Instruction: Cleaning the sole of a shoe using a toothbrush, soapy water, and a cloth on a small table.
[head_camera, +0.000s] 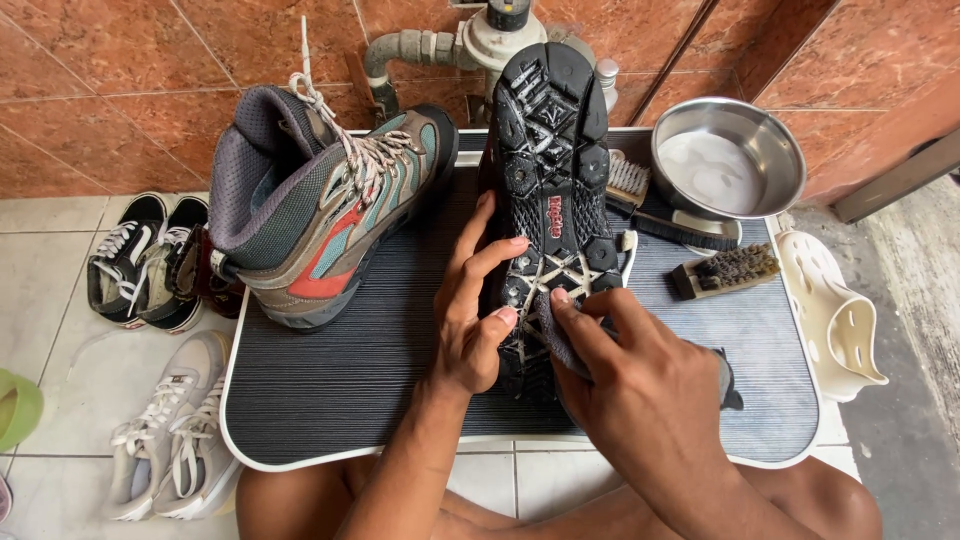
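A hiking boot lies sole-up in the middle of a dark ribbed tray table (340, 380); its black lugged sole (550, 150) faces me, with pale dirt in the grooves. My left hand (475, 310) grips the boot's left side near the heel. My right hand (640, 390) presses a grey cloth (550, 325) against the heel end of the sole. The matching grey, teal and red boot (320, 200) stands upright on the table to the left.
A metal bowl (728, 155) of cloudy water sits at the back right, with a white-bristle brush (628, 180), a long black brush (690, 228) and a dark-bristle brush (725, 270) beside it. A cream clog (830, 315), black sneakers (140, 260) and grey sneakers (170, 430) lie around the table.
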